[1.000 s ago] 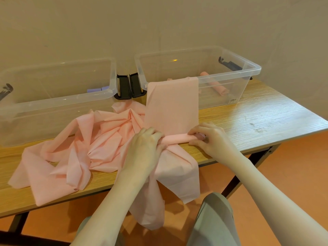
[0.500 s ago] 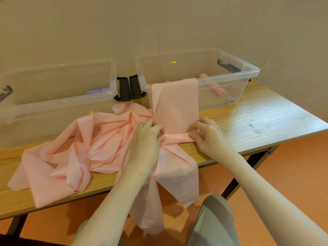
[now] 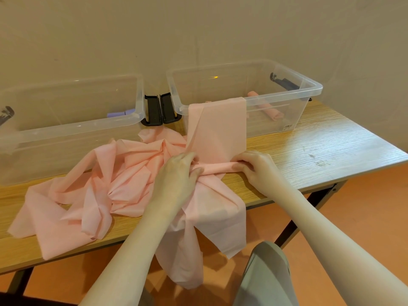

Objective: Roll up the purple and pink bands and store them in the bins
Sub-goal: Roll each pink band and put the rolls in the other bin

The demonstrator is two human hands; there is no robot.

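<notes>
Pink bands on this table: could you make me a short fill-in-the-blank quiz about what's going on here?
1. Both hands, left and right, are rolling a band whose colour is ____.
2. The far end of that band hangs over the rim of the ____ bin.
3. The small rolls in the left bin are ____ in colour.
4. The bins stand on a ____ table.

Missing words: pink; right; purple; wooden

A wooden table (image 3: pixel 320 149) with a pale grain runs across the view on dark metal legs (image 3: pixel 293 226); scuff marks show on its top at about three o'clock. Beyond it, at twelve o'clock, stands a plain beige wall (image 3: pixel 198 29). An orange floor (image 3: pixel 364 217) lies below. At six o'clock is what may be a grey-green trouser knee (image 3: pixel 267 277).
</notes>
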